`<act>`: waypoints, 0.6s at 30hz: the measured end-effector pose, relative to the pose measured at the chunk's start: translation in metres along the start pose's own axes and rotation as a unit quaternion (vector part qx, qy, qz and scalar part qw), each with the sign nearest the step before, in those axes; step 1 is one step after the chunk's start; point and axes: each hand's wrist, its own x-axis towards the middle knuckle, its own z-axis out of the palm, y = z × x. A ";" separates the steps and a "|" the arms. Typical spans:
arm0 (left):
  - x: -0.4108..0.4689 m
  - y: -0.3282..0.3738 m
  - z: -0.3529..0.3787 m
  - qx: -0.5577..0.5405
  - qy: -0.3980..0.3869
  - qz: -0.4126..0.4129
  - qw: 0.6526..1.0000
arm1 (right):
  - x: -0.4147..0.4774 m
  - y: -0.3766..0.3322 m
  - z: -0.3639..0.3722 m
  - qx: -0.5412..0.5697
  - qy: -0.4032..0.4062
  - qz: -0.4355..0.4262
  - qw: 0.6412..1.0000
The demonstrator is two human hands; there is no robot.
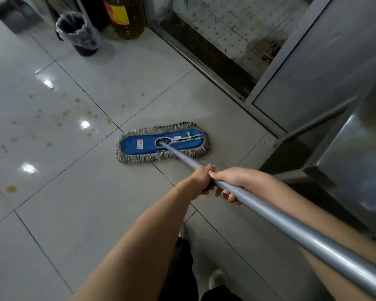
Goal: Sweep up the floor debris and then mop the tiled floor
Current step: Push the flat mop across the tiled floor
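A flat blue mop head with a grey stringy fringe (162,142) lies on the shiny pale grey tiled floor (74,213), close to the middle of the head camera's picture. Its long grey metal pole (258,210) runs from the mop down to five o'clock, where the edge cuts it off. The left hand (201,180) grips the pole with its fingers curled tight round it. The right hand (237,183) holds the pole just behind, touching the left hand, with its thumb on top and its fingers wrapped under. At nine o'clock from the mop, little yellow-brown spots (11,189) dot the tiles, well apart from the mop. At three o'clock stands a big shiny steel cabinet (356,159); its thin steel leg bar is near the mop's right end. At one o'clock is a dark, dirty doorstep with a spotty grey floor (226,29) behind it. At eleven o'clock stands a small black bin lined with a clear plastic bag (78,33); the inside is dark, so I cannot tell what is in it. Just beside the bin is a big brownish bottle with a yellow label (124,16), cut off at the top. A dark blurry shape at the top left corner is too fuzzy to name. At six o'clock a pale shoe (217,279) peeks out between the arms.
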 end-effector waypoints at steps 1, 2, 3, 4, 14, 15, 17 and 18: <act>0.005 0.007 -0.008 0.000 0.004 0.002 1.000 | 0.001 -0.011 -0.002 -0.002 0.002 -0.002 1.000; 0.010 0.013 -0.016 -0.003 0.006 0.004 1.000 | 0.003 -0.022 -0.004 -0.005 0.002 -0.003 1.000; 0.011 0.017 -0.019 -0.007 0.008 0.007 1.000 | 0.002 -0.028 -0.005 -0.008 0.004 -0.006 1.000; 0.016 0.026 -0.030 -0.011 0.009 0.009 1.000 | 0.004 -0.043 -0.007 -0.012 0.003 -0.008 1.000; 0.057 0.105 -0.081 -0.097 0.027 0.033 0.994 | 0.011 -0.151 -0.057 -0.086 0.008 0.000 0.996; 0.062 0.115 -0.082 -0.105 0.024 0.033 0.994 | 0.012 -0.160 -0.066 -0.099 0.008 0.001 0.995; 0.071 0.137 -0.085 -0.122 0.019 0.029 0.992 | 0.014 -0.178 -0.085 -0.126 0.004 0.004 0.992; 0.077 0.150 -0.088 -0.129 0.020 0.028 0.991 | 0.014 -0.190 -0.096 -0.136 0.000 0.004 0.991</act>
